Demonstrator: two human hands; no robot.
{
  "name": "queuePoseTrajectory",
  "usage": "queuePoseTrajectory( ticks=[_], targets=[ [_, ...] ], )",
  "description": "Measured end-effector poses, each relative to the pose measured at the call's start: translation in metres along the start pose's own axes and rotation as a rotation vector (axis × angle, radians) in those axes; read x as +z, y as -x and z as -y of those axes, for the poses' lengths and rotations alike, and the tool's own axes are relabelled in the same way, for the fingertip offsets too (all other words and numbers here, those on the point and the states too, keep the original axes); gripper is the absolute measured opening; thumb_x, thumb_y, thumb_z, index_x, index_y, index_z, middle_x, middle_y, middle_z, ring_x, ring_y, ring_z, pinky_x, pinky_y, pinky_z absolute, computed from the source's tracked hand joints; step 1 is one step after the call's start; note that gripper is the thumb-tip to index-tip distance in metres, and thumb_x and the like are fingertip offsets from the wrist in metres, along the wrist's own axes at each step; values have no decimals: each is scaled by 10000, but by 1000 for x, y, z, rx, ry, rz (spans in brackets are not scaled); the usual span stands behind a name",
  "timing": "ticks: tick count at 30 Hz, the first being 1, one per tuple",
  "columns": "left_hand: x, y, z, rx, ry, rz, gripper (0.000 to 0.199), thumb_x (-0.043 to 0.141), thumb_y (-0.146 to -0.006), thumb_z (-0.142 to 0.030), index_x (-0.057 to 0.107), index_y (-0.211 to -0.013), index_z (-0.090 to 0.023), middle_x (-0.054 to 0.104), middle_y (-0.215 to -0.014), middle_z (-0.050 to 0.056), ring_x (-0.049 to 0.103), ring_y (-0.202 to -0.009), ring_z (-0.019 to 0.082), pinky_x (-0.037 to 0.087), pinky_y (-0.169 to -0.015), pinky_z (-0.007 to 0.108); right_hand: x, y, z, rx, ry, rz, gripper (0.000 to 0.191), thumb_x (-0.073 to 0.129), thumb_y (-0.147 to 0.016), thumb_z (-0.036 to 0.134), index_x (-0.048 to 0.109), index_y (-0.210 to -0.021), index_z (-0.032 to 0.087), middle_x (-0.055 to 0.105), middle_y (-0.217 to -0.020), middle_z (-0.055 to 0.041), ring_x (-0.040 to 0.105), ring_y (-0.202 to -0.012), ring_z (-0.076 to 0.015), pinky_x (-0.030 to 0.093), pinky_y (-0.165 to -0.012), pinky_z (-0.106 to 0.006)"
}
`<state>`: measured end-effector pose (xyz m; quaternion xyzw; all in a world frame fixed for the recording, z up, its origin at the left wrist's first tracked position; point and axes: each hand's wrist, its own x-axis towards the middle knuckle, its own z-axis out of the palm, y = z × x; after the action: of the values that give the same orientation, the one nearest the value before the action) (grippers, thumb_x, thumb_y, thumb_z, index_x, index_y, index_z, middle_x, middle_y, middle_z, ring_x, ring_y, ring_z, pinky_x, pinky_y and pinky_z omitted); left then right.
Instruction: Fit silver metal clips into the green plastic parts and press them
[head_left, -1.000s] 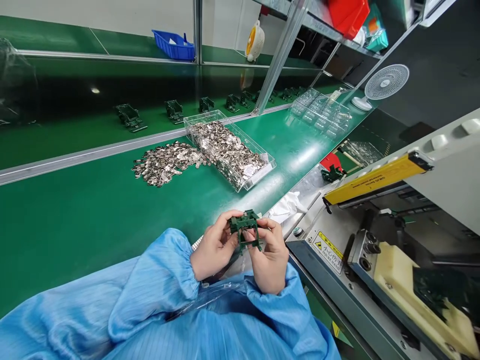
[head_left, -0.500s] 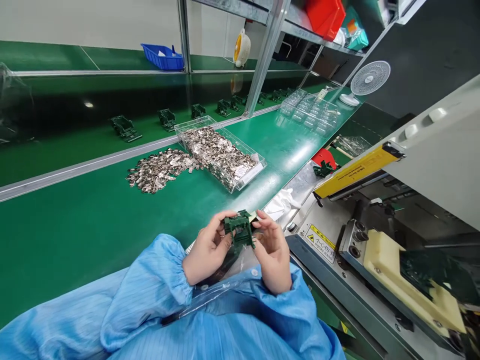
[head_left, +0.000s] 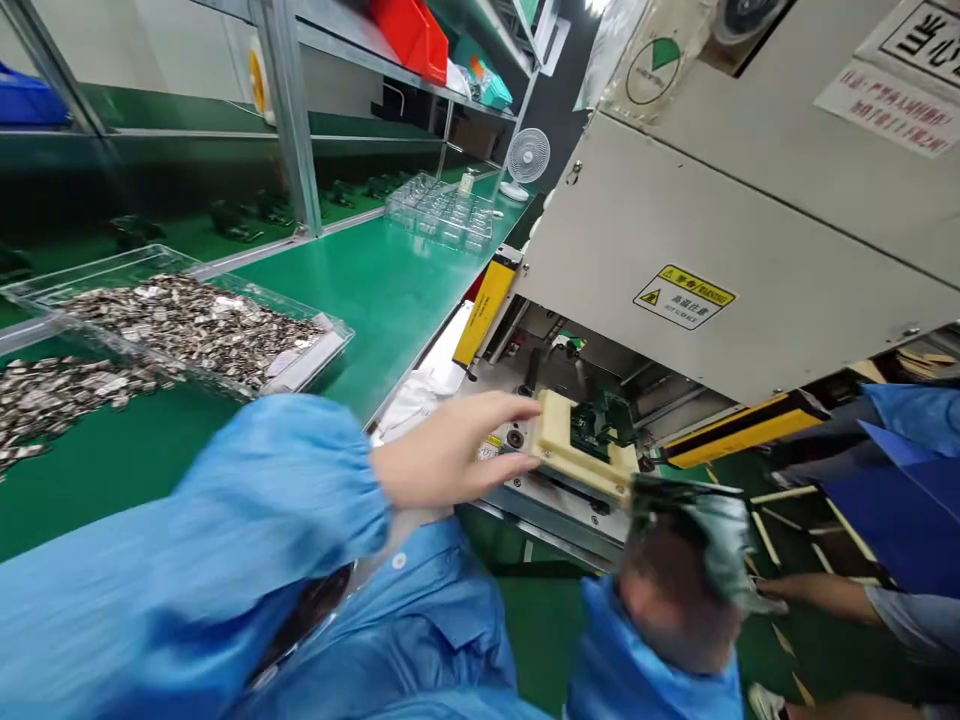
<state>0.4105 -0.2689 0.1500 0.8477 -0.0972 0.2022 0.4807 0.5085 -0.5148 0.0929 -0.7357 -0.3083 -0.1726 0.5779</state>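
My left hand (head_left: 457,450) reaches to the cream fixture (head_left: 555,430) of the press, thumb and fingers apart, fingertips at its left edge and nothing held. A dark green plastic part (head_left: 604,415) sits in the fixture. My right hand (head_left: 679,600) is low on the right, smeared by motion, with a dark green plastic piece (head_left: 660,500) in its grip. The fingers there are mostly hidden.
Left stands a clear tray (head_left: 330,350) of small metal pieces, beside a loose metal pile (head_left: 60,395). Yellow guard bars (head_left: 487,310) flank the press (head_left: 675,220). Another person's hand (head_left: 810,595) is close on the right. Clear trays (head_left: 442,215) and a fan (head_left: 527,158) stand farther back.
The view has swung right to the press. My hands have parted: the left has moved from the green part to the fixture, the right away to the right with a green piece.
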Motion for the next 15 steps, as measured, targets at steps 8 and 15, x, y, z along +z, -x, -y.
queuePoseTrajectory(
  ticks=[8, 15],
  targets=[
    [80, -112, 15, -111, -15, 94, 776, 759, -741, -333, 412, -1388, -78, 528, -1355, 233, 512, -1252, 380, 443, -1025, 521, -42, -32, -42, 143, -198, -287, 558, 651, -813, 436, 540, -1314, 217, 570, -1302, -132, 572, -1176, -357, 427, -990, -626],
    [6, -36, 31, -42, 295, -291, 686, 823, -674, -349, 550, -1269, -144, 649, -1116, 128, 631, -1073, 270, 520, -943, 437, -27, -96, -40, 41, 103, 281, 636, 793, -705, 430, 561, -1249, 196, 644, -1194, -127, 612, -1112, -287, 484, -984, -461]
  ],
)
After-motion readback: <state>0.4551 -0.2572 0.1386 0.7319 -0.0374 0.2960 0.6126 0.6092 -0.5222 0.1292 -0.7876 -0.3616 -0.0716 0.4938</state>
